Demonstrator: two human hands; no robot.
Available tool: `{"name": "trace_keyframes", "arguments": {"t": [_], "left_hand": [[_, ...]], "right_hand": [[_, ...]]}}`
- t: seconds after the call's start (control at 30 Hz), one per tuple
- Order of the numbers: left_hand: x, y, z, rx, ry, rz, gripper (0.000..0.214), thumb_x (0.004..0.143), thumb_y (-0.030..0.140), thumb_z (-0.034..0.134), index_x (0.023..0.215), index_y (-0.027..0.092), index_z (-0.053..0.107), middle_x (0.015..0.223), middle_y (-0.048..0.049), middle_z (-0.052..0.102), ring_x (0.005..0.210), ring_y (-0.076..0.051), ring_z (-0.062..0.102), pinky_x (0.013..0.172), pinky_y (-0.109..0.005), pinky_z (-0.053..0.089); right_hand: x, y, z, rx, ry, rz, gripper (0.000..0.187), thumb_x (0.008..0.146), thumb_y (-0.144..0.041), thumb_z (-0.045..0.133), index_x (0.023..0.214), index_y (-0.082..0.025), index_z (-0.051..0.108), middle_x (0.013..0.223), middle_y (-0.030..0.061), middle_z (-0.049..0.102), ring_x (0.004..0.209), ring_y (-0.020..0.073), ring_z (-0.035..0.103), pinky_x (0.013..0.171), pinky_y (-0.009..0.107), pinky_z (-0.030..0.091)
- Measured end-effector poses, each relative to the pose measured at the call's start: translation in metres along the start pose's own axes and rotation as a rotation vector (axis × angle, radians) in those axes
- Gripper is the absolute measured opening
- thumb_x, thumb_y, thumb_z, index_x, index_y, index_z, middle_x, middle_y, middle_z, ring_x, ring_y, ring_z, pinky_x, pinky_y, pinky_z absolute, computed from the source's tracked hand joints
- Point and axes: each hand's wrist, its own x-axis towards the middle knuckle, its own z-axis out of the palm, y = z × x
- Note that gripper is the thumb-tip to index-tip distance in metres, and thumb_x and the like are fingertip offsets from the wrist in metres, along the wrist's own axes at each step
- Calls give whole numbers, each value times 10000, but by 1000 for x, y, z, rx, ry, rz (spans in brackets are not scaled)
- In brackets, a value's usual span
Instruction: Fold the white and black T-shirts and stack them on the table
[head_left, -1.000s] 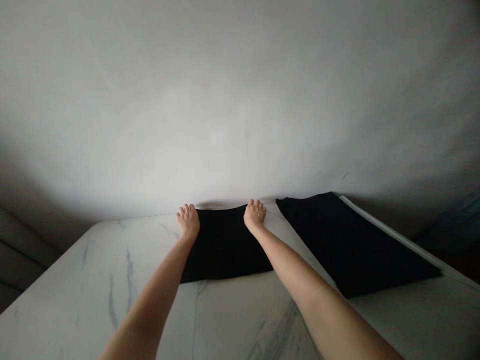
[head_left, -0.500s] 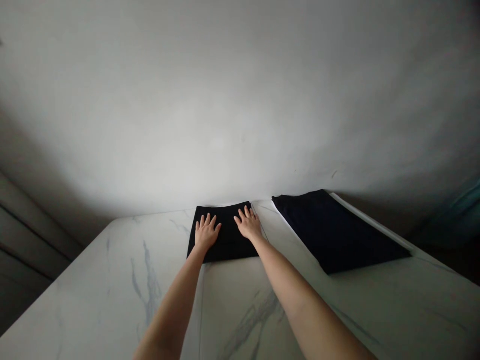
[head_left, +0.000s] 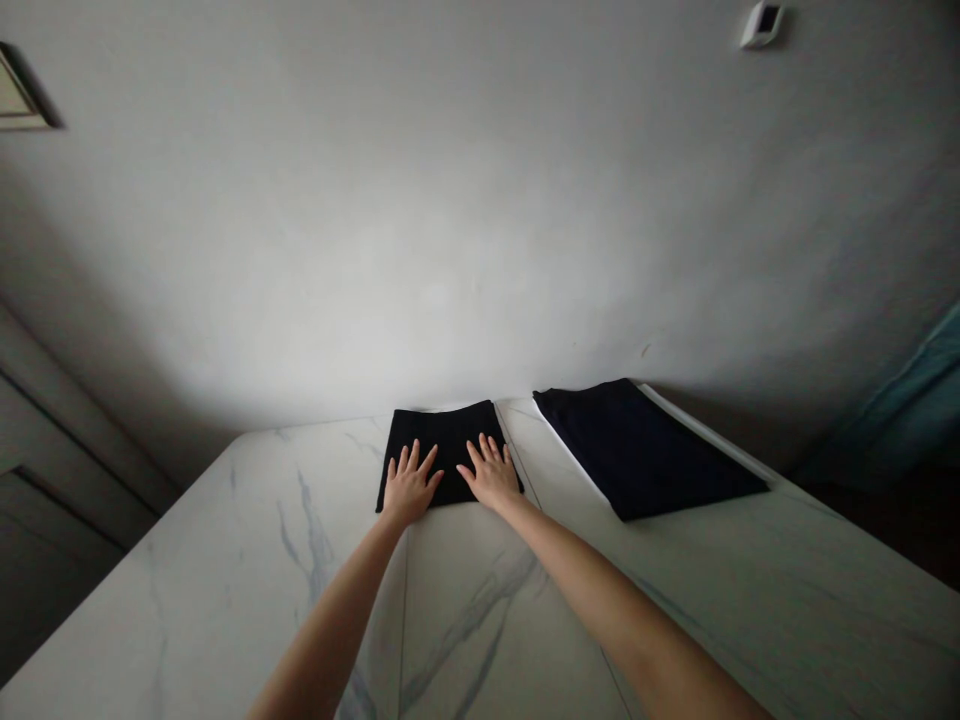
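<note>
A black folded cloth (head_left: 448, 428) lies flat on the white marble-patterned table (head_left: 225, 590), its near edge under my palms. My left hand (head_left: 410, 486) rests on the near left part of the cloth, fingers spread. Close beside it, my right hand (head_left: 490, 474) presses on the near right corner, also flat and spread. Neither hand grips anything. A dark navy folded cloth (head_left: 637, 450) lies to the right, apart from both hands.
A white sheet or board edge (head_left: 705, 432) shows beneath the navy cloth's far side. A grey wall (head_left: 480, 220) rises behind the table, with a small wall fixture (head_left: 762, 24) high up. A teal fabric (head_left: 892, 410) hangs at far right, and dark cabinet fronts (head_left: 60, 490) stand at left.
My hands have moved from the far edge of the black cloth to its near edge, and their fingers have gone from curled to spread. The view has tilted up, showing more wall.
</note>
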Motion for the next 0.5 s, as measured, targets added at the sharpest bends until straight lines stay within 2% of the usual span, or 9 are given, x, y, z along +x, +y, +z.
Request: {"name": "trace_keyframes", "arguments": {"t": [0.07,0.13,0.2,0.27,0.33,0.4,0.5], "left_hand": [[-9,-9,-2,-17,-11,-3,584,959,460,414,1509,289,318,1594,-95,238,1462,-311,216,1150,-511,245],[-21,-22,-5,-51,-25,45,618,946,456,444,1514,255,305,1590,-114,241,1461,-302,221,1149,-501,262],[-35,-37,-11,-74,-28,163,630,921,432,494,1501,245,333,1584,-111,260,1458,-296,232,1152,-500,268],[-48,-51,-17,-70,-51,284,584,901,321,519,1467,234,402,1562,-95,321,1450,-277,264,1164,-475,270],[-56,-60,-22,-59,-95,314,562,875,152,473,1433,220,457,1522,-77,400,1432,-230,312,1171,-414,288],[-57,-62,-27,-62,-145,268,636,826,25,413,1420,243,475,1494,-44,444,1411,-177,351,1160,-356,320],[-53,-56,-33,-62,-174,171,705,785,-32,410,1406,292,488,1484,-19,451,1387,-161,388,1132,-349,372]], "right_hand": [[-8,8,-8,13,1,-23,632,985,-482,377,1494,-107,350,1568,188,248,1448,292,244,1171,493,162],[-18,18,-20,48,26,-127,588,969,-425,446,1470,-121,389,1549,175,306,1419,265,322,1171,474,190],[-32,29,-31,86,38,-298,537,930,-355,533,1429,-175,452,1525,127,378,1373,231,406,1167,439,232],[-47,39,-39,99,-3,-403,489,887,-241,570,1373,-212,521,1490,81,446,1325,205,471,1147,390,292],[-57,46,-43,81,-56,-364,488,865,-120,524,1344,-207,554,1464,74,482,1296,191,504,1110,347,355],[-61,49,-46,48,-92,-265,516,869,-39,436,1350,-184,550,1452,88,491,1297,183,505,1075,324,399],[-60,44,-53,-3,-135,-192,514,894,-3,367,1344,-165,555,1441,104,496,1309,178,489,1056,318,421]]}}
